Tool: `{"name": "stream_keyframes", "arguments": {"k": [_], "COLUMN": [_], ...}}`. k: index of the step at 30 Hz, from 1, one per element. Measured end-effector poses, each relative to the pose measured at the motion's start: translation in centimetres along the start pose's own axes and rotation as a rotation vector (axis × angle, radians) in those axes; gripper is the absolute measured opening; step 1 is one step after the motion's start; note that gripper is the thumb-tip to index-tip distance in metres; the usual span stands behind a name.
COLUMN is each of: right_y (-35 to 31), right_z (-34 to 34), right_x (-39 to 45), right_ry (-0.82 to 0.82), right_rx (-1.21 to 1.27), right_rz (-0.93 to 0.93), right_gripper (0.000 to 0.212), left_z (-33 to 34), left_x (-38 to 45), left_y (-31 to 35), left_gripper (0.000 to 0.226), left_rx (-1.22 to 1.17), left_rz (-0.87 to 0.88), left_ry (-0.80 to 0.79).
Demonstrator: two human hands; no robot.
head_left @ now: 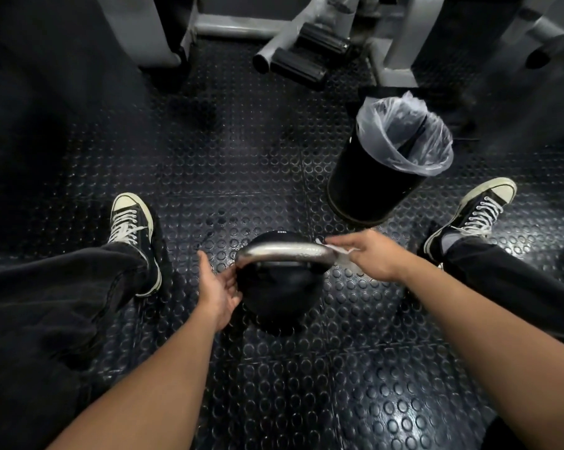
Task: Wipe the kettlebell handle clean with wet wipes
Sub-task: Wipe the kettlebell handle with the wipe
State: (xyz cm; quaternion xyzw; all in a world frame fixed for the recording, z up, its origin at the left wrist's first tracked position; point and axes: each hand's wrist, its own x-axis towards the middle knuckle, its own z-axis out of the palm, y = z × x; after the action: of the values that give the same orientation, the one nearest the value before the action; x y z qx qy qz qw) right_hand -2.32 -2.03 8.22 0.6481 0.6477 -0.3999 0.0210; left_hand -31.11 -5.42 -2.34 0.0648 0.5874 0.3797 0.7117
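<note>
A dark rubber floor [274, 384] with raised round studs is seen. On it stand a black kettlebell [282, 297], a lined black bin [374, 177] beyond it, two sneakers [133, 222] to either side, and grey machine frames [238, 27] at the far edge.

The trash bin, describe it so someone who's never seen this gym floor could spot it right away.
Start at the black kettlebell with the shiny metal handle on the studded black rubber floor, between the person's two sneakers. Look beyond it and to the right, toward the grey machine frames: there stands the round black trash bin. It alone is lined with a crinkled clear plastic bag folded over its rim.
</note>
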Motion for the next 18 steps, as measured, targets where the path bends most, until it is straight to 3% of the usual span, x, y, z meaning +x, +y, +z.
{"name": "stream_keyframes", "arguments": {"k": [5,18], "right_y": [-0.5,0.3], "right_z": [0.7,1.6], "right_x": [0.4,-0.7], "right_ry": [-0.012,0.077], "right_rx": [0.061,0.269], "right_rz": [0.052,0.092], "right_gripper": [0.048,0.05], "left_z": [-0.1,-0.1], "left_x": [0.1,0.1], "left_y": [0.1,-0.1], "left_gripper": [0.103,0.104], "left_rx": [0.002,0.01], "left_rz": [0.006,0.005], "left_ry": [0.009,0.025]}}
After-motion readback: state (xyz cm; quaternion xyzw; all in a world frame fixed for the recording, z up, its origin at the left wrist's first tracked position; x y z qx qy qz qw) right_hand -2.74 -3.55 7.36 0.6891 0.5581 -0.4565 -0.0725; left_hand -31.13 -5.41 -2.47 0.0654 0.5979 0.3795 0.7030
